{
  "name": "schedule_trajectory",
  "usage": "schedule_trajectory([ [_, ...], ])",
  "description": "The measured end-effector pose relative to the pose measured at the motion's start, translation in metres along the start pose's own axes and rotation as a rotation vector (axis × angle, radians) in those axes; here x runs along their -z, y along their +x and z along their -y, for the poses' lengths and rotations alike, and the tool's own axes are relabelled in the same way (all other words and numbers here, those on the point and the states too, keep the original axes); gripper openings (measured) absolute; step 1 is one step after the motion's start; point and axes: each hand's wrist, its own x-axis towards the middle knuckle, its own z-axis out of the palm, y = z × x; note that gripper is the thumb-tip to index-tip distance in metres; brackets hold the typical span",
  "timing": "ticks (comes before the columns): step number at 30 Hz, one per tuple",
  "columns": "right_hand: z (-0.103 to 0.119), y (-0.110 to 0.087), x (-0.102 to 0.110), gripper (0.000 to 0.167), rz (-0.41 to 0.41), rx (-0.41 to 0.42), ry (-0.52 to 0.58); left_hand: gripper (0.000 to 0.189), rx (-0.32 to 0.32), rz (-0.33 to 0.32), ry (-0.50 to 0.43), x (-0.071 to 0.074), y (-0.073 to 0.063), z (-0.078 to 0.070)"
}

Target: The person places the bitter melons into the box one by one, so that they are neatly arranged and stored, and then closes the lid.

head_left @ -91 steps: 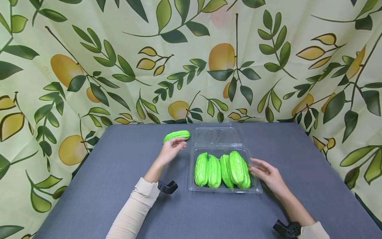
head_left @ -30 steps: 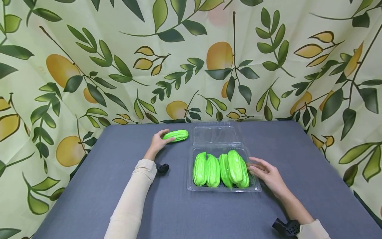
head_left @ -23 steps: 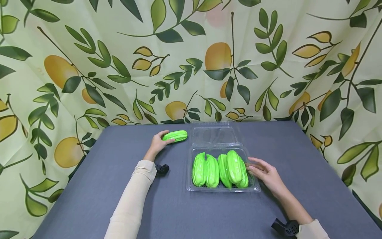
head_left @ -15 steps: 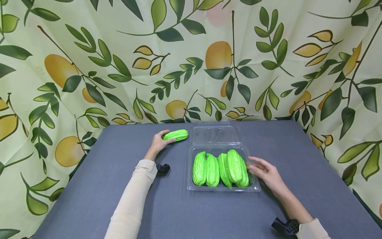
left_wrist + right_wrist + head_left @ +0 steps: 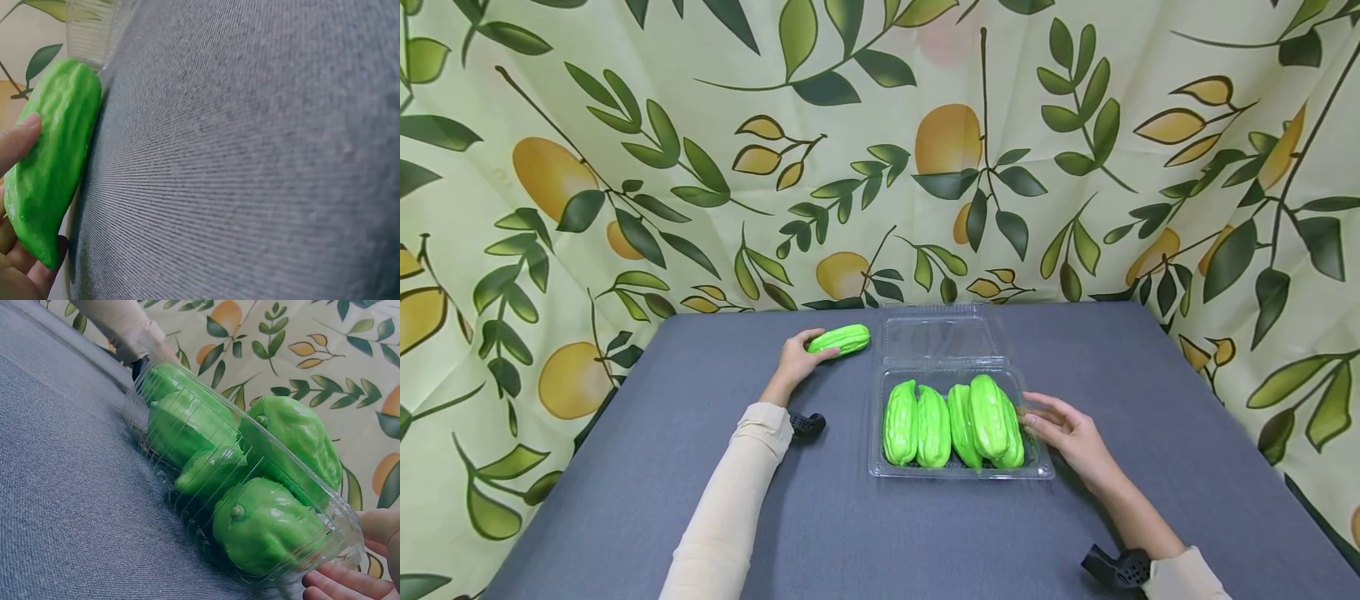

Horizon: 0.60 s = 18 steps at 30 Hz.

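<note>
In the head view my left hand [image 5: 797, 358] holds a bright green ridged bitter melon [image 5: 842, 339] by its left end. The left wrist view shows the thumb on one side of this bitter melon [image 5: 53, 150] and fingers round its pointed tip; it lies close along the tablecloth. A clear plastic clamshell box [image 5: 887, 472] stands to the right, its lid folded back. Inside, several similar bitter melons [image 5: 934, 425] lie side by side, one on top at the right. My right hand [image 5: 1071, 429] touches the box's right side with fingers extended, thumb apart from them.
A grey cloth covers the table [image 5: 647, 467]. The transparent lid [image 5: 943, 339] lies flat behind the box, right of the held bitter melon. A curtain [image 5: 880, 167] printed with leaves and fruit hangs behind the table.
Three seconds ago my left hand was in front of the single bitter melon; it has since shifted left and grips its left end. The right hand and box have stayed put.
</note>
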Motion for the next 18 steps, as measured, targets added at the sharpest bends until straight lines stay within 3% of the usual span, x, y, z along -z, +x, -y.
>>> schedule_trajectory([
  [18,-0.0031,0.0007,0.0007,0.045,0.008,0.029,0.007,0.056,0.046,0.019,-0.051,0.0044,-0.0093,-0.0060],
])
